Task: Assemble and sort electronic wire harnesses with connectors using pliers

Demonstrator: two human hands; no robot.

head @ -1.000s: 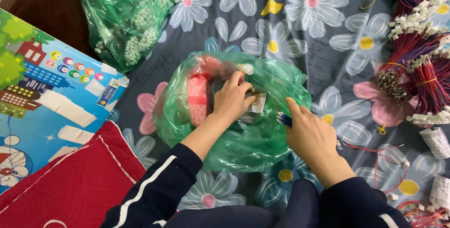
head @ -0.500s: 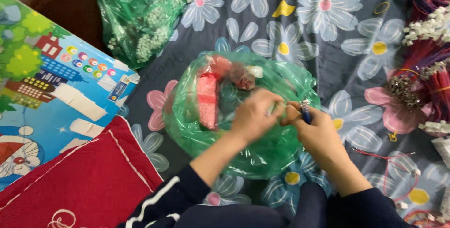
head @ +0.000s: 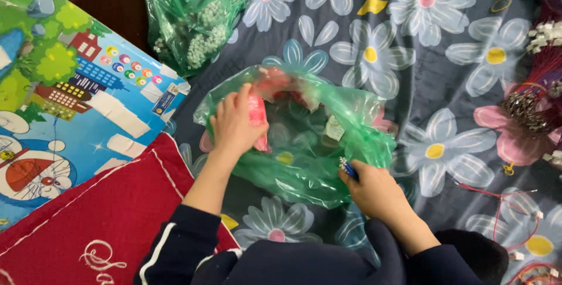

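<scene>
Head view: left hand [head: 234, 124] grips a pink bundle [head: 257, 118] inside the green bag [head: 304, 162], which spreads rightward from it. Right hand [head: 374, 191] pinches a small blue piece [head: 348, 169] at the bag's near edge.

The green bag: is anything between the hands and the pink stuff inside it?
Nothing visible for the left hand: it reaches into the open green bag and touches the pink bundle. The right hand stays outside at the bag's edge, holding a small blue-tipped piece.
</scene>
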